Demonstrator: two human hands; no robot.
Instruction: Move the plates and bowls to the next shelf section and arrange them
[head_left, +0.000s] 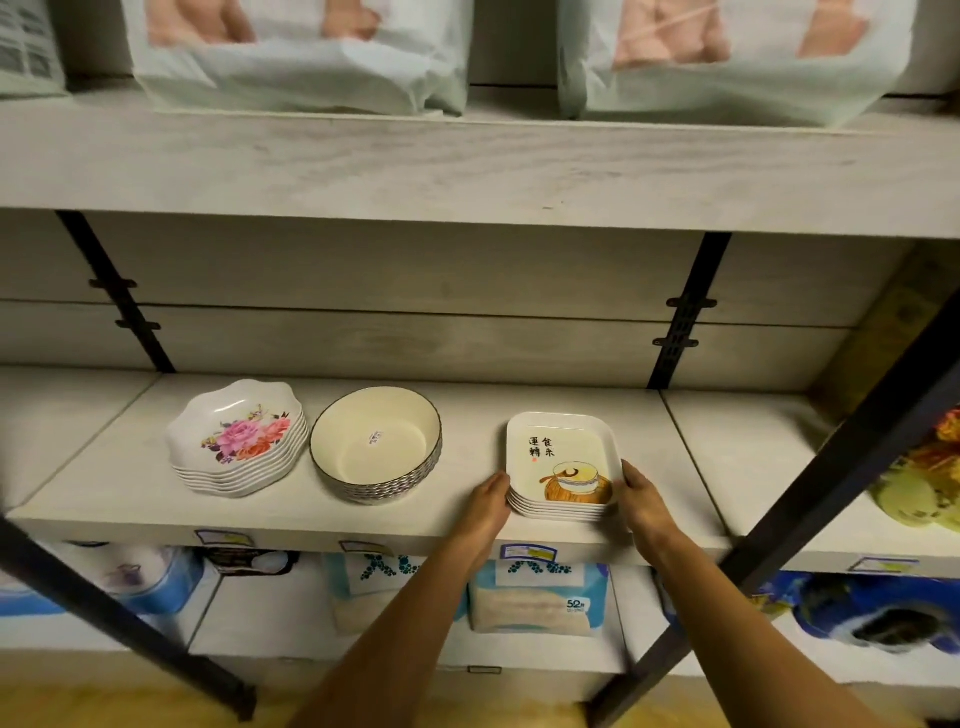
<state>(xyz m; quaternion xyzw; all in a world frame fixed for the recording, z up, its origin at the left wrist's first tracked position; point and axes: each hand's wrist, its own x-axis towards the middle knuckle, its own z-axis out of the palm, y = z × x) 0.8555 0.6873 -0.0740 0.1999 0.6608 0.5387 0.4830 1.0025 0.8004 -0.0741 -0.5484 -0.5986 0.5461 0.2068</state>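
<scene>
On a pale wood-grain shelf (130, 488), left hand (485, 501) and right hand (641, 499) clasp the square plate stack (563, 462); bowls (376, 447) and floral plates (239, 436) sit left.

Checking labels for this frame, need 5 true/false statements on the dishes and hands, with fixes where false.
1. Three stacks of dishes stand on the middle shelf. True.
2. The left hand and right hand hold the stack of flowered plates. False: they hold the stack of square plates, one hand on each side.
3. The stack of round bowls stands between the other two stacks. True.
4. The top round bowl is full of food. False: it is empty but for a small sticker.
5. The square plates sit at the far left of the shelf. False: they are the rightmost stack.
</scene>
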